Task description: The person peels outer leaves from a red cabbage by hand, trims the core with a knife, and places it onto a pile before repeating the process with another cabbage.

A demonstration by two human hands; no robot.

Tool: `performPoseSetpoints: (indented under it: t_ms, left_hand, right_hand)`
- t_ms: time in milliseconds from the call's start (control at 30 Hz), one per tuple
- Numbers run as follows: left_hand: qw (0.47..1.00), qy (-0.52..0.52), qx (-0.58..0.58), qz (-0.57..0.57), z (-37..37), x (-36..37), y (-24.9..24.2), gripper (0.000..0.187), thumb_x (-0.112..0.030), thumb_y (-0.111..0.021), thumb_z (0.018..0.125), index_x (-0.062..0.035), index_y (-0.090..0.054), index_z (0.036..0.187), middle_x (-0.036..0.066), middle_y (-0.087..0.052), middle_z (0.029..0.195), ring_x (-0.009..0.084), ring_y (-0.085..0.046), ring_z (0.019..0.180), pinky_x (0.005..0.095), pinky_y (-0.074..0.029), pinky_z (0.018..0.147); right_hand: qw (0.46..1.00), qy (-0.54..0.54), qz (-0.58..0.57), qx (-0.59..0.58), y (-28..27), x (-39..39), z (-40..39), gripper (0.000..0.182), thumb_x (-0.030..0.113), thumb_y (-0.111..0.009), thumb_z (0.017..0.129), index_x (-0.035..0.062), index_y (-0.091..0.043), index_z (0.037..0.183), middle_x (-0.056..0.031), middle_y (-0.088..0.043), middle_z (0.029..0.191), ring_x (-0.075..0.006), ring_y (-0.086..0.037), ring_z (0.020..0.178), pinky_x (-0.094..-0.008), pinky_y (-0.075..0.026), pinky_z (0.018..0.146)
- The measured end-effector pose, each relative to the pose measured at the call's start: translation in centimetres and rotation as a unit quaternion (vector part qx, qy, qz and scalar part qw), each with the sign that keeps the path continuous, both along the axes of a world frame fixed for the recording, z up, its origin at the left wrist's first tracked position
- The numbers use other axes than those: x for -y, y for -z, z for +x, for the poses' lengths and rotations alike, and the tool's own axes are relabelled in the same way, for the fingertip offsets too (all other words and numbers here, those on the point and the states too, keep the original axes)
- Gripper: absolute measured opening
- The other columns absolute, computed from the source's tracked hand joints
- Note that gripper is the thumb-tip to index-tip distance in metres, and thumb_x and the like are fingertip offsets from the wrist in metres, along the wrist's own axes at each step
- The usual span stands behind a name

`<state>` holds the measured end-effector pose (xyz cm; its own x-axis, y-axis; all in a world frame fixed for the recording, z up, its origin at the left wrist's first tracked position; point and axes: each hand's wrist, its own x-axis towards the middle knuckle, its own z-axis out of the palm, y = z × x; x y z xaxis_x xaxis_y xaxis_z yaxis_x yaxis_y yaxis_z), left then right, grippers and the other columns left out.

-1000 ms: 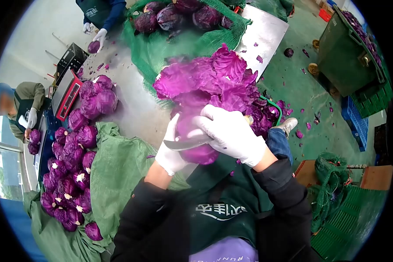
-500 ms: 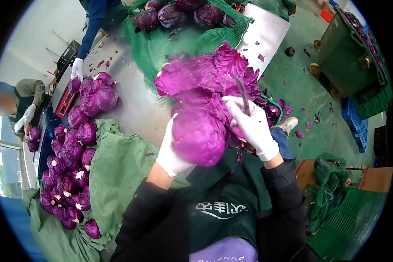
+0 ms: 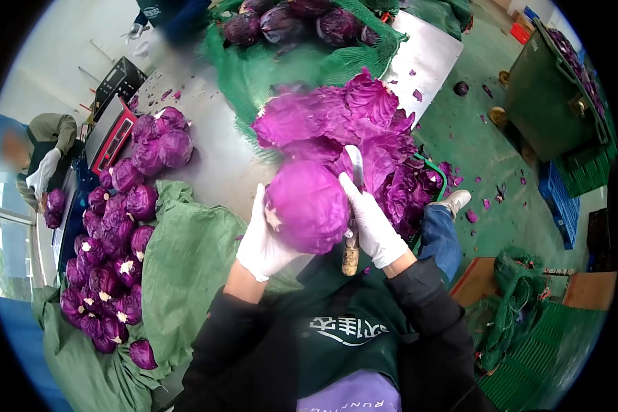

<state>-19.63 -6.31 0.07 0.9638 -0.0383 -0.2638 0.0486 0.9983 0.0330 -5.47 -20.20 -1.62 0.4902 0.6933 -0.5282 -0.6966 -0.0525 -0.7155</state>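
Observation:
Between my two white-gloved hands is a round purple cabbage (image 3: 307,207), its pale stem end turned to the left. My left hand (image 3: 264,240) cups it from the left and below. On its right side, my right hand (image 3: 372,226) has its fingers against the cabbage and also holds a knife (image 3: 351,255); the curved blade points up and the wooden handle hangs below the palm. Just beyond, loose purple leaves (image 3: 371,130) lie in a large pile that runs down to a green-rimmed container at the right.
Trimmed cabbages (image 3: 103,275) lie at the left on green cloth (image 3: 185,254). A green net (image 3: 240,89) holds darker cabbages at the top. A red scale (image 3: 113,144) and two co-workers are at the upper left. A green bin (image 3: 553,96) stands right.
My right hand has moved down and left onto the cabbage, and the knife is now upright. The cabbage has turned, showing its stem. The upper co-worker's hand has drawn back from the cabbages.

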Motion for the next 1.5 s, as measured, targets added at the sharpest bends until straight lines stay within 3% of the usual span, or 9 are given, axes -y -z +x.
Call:
performPoseSetpoints:
  t_ms: [133, 267, 467, 600, 767, 967, 1100, 1333, 1500]
  left_hand:
    - [1.0, -0.024, -0.008, 0.019, -1.0, -0.1, 0.3, 0.071, -0.063, -0.034, 0.098, -0.0189, -0.034, 0.154, 0.014, -0.037, 0.155, 0.0366, -0.034, 0.144, 0.0606, -0.03, 0.115]
    - [0.996, -0.091, 0.0, 0.007, -2.9, -0.7, 1.0, 0.068, -0.058, -0.037, 0.097, -0.0169, -0.038, 0.151, 0.014, -0.04, 0.152, 0.0361, -0.039, 0.14, 0.0593, -0.034, 0.113]
    - [0.917, -0.329, -0.058, 0.218, -8.5, -8.6, -4.7, 0.061, -0.054, -0.053, 0.093, -0.013, -0.053, 0.139, 0.009, -0.052, 0.144, 0.0314, -0.048, 0.132, 0.0561, -0.036, 0.113]
    - [0.723, -0.535, -0.179, 0.398, -16.3, -18.7, -8.5, 0.041, -0.038, -0.07, 0.09, -0.0105, -0.061, 0.118, 0.006, -0.065, 0.117, 0.022, -0.061, 0.106, 0.042, -0.049, 0.095]
    - [0.14, -0.586, -0.459, 0.653, -27.1, -32.2, -10.2, 0.065, -0.048, -0.083, 0.073, -0.0065, -0.061, 0.118, 0.015, -0.062, 0.114, 0.0274, -0.061, 0.105, 0.0435, -0.05, 0.093]
    - [-0.116, -0.36, -0.723, 0.578, -33.4, -37.7, -11.7, 0.081, -0.06, -0.08, 0.066, -0.007, -0.061, 0.124, 0.021, -0.065, 0.119, 0.0384, -0.06, 0.114, 0.049, -0.046, 0.099]
    - [-0.192, -0.216, -0.713, 0.639, -35.4, -40.5, -9.6, 0.082, -0.06, -0.078, 0.068, -0.0052, -0.064, 0.126, 0.022, -0.064, 0.126, 0.0364, -0.06, 0.119, 0.0456, -0.046, 0.101]
    - [-0.093, -0.122, -0.774, 0.615, -44.4, -53.2, -4.2, 0.11, -0.066, -0.077, 0.07, 0.0021, -0.04, 0.148, 0.026, -0.046, 0.147, 0.0368, -0.045, 0.137, 0.0427, -0.035, 0.114]
    - [0.108, -0.026, -0.763, 0.637, -46.5, -57.6, -1.8, 0.111, -0.081, -0.06, 0.073, -0.0037, -0.04, 0.15, 0.028, -0.051, 0.142, 0.0405, -0.05, 0.132, 0.042, -0.038, 0.111]
  right_hand:
    - [0.995, -0.049, -0.047, 0.078, -1.3, -0.9, -1.0, 0.039, 0.05, -0.057, 0.099, 0.0163, -0.053, 0.079, 0.0068, -0.04, 0.054, -0.0083, -0.038, 0.04, -0.0238, -0.031, 0.039]
    - [0.989, -0.079, 0.016, 0.12, -3.3, -0.7, -1.4, 0.052, 0.046, -0.054, 0.102, 0.0048, -0.058, 0.134, -0.0015, -0.059, 0.089, -0.0069, -0.055, 0.057, -0.0211, -0.037, 0.046]
    - [0.987, -0.067, -0.022, 0.144, -0.8, 0.5, 0.5, 0.039, 0.034, -0.06, 0.097, 0.0039, -0.063, 0.122, -0.0076, -0.07, 0.092, -0.0094, -0.06, 0.059, -0.0198, -0.035, 0.044]
    - [0.987, -0.095, -0.024, 0.125, 1.1, 2.1, 1.0, 0.041, 0.035, -0.057, 0.1, 0.0023, -0.06, 0.124, -0.0066, -0.069, 0.09, -0.0104, -0.06, 0.061, -0.0198, -0.039, 0.044]
    - [0.988, -0.088, -0.076, 0.101, 2.0, 2.3, 1.1, 0.034, 0.03, -0.05, 0.104, 0.0026, -0.06, 0.121, -0.007, -0.069, 0.086, -0.0112, -0.06, 0.058, -0.0204, -0.039, 0.041]
    - [0.985, -0.087, -0.122, 0.085, 3.1, 2.8, 0.4, 0.034, 0.033, -0.053, 0.101, 0.0024, -0.059, 0.115, -0.0076, -0.068, 0.082, -0.0128, -0.062, 0.06, -0.0215, -0.039, 0.04]
    - [0.982, -0.084, -0.127, 0.108, 1.4, 2.4, -0.9, 0.031, 0.028, -0.055, 0.101, 0.0016, -0.063, 0.116, -0.0076, -0.069, 0.086, -0.0127, -0.063, 0.062, -0.0215, -0.041, 0.044]
    - [0.98, -0.065, -0.163, 0.091, -0.5, 1.4, -1.2, 0.03, 0.027, -0.057, 0.1, 0.0064, -0.066, 0.118, -0.0029, -0.07, 0.093, -0.0076, -0.064, 0.068, -0.019, -0.041, 0.049]
    - [0.988, -0.04, -0.116, 0.09, -0.4, 0.4, -0.9, 0.031, 0.031, -0.057, 0.101, 0.0077, -0.066, 0.119, -0.002, -0.068, 0.092, -0.0073, -0.064, 0.067, -0.019, -0.041, 0.048]
